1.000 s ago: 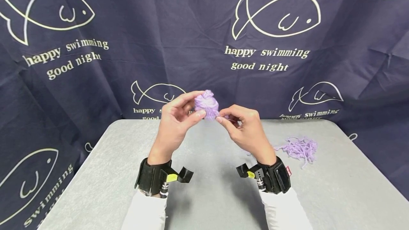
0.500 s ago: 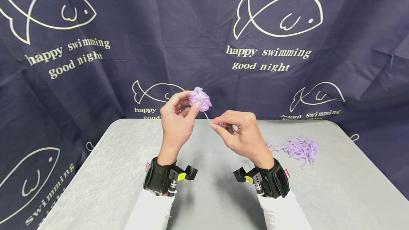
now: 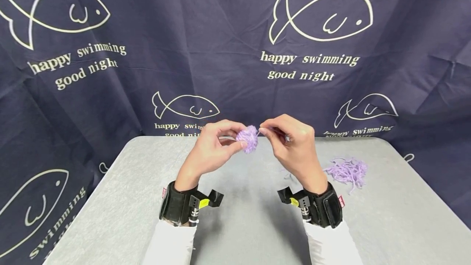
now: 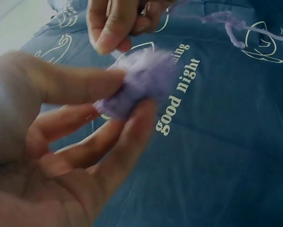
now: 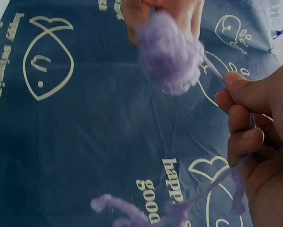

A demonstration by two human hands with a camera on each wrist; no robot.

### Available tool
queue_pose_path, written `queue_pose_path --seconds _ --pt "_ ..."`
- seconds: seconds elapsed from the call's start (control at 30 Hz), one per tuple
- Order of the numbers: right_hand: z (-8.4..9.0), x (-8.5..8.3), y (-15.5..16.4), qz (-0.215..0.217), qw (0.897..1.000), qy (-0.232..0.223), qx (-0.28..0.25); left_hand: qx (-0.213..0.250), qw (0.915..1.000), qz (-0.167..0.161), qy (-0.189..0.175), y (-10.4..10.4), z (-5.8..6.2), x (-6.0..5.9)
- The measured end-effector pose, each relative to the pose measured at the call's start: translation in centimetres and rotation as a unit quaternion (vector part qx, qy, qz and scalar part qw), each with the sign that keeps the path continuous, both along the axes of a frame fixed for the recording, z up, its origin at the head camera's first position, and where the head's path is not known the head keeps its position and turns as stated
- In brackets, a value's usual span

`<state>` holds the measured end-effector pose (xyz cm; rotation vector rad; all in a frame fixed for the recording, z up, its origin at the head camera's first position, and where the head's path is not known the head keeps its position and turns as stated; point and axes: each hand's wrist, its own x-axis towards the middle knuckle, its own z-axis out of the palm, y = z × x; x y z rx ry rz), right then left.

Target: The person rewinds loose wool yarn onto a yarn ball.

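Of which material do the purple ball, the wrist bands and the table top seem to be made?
Purple ball: fuzzy yarn, perhaps wool or acrylic; separate strands show. Wrist bands: probably fabric; matte black, wrapping snugly. Table top: dull, mottled grey; plastic or cloth covering, I cannot tell.

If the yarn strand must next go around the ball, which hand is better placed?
Probably the right hand: it pinches the strand leading to the purple ball, and the loose yarn lies on its side of the table. The left hand grips the ball.
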<state>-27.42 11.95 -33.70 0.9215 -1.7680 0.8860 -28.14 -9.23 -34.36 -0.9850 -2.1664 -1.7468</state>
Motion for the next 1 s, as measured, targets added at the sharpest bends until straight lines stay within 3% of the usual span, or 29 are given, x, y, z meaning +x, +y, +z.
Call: queue_pose_path --seconds 0.13,0.23,0.37,0.5,0.63,0.8,0.9,1.0 --pt "0.2 -0.1 0.4 0.013 1.0 0.001 -0.018 -0.036 0.9953 -0.089 -0.017 -0.6 0.1 0.2" --pt "0.2 -0.3 0.5 0.033 0.999 -0.007 -0.035 -0.035 0.9873 -0.154 -0.02 -0.8 0.2 0.4" --pt "0.0 -0.6 0.4 0.051 0.997 -0.022 -0.05 0.009 0.9752 -0.218 -0.04 -0.7 0.5 0.7" --pt "-0.6 -1.0 0.1 0.071 0.995 -0.049 -0.054 0.083 0.9678 -0.232 -0.05 -0.6 0.6 0.8" --pt "-1.3 -1.3 -0.3 0.101 0.99 -0.081 -0.052 0.176 0.9634 -0.2 -0.025 -0.3 0.6 0.7" --pt "-1.8 -1.2 -1.1 0.116 0.987 -0.105 -0.033 0.278 0.954 -0.112 -0.007 0.2 0.8 0.5" --pt "-1.8 -1.1 -1.6 0.112 0.987 -0.117 -0.022 0.306 0.9508 -0.05 0.0 0.5 0.9 0.4" --pt "-1.8 -0.8 -1.8 0.102 0.986 -0.13 -0.012 0.302 0.9531 0.018 0.016 0.5 0.9 0.2"
